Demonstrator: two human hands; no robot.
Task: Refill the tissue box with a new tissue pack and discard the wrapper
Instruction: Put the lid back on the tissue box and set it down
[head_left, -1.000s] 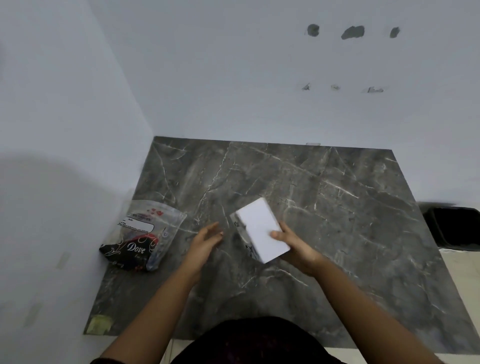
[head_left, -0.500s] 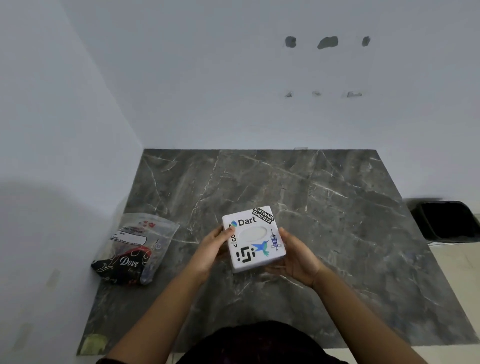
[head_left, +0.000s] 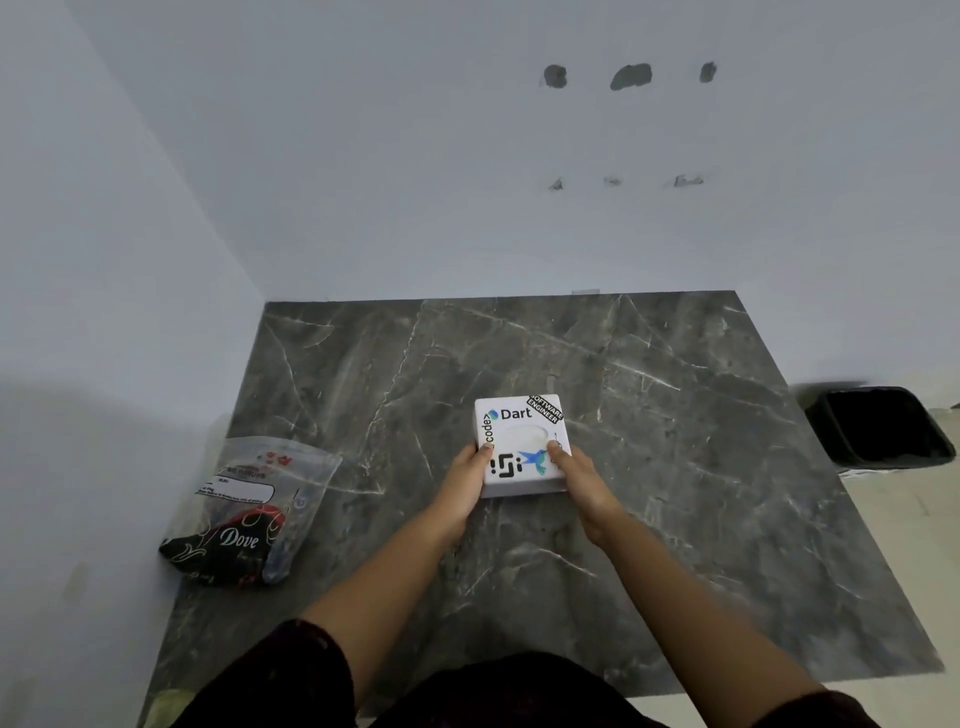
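Observation:
A white square tissue box (head_left: 521, 441) with stickers reading "Dart" and "Software Engineer" and an oval opening on top rests flat on the dark marble table (head_left: 675, 467), near its middle. My left hand (head_left: 465, 486) grips its left side and my right hand (head_left: 576, 478) grips its right side, thumbs on the top face. A tissue pack (head_left: 249, 512) in a clear and black "Dove" wrapper lies at the table's left edge, well apart from both hands.
A black waste bin (head_left: 883, 426) stands on the floor past the table's right edge. White walls close in behind and to the left of the table. A yellowish scrap (head_left: 166, 709) sits at the front left corner.
The box was tilted with its blank side up in my right hand; it has been turned sticker side up, taken in both hands and set a little farther out on the table.

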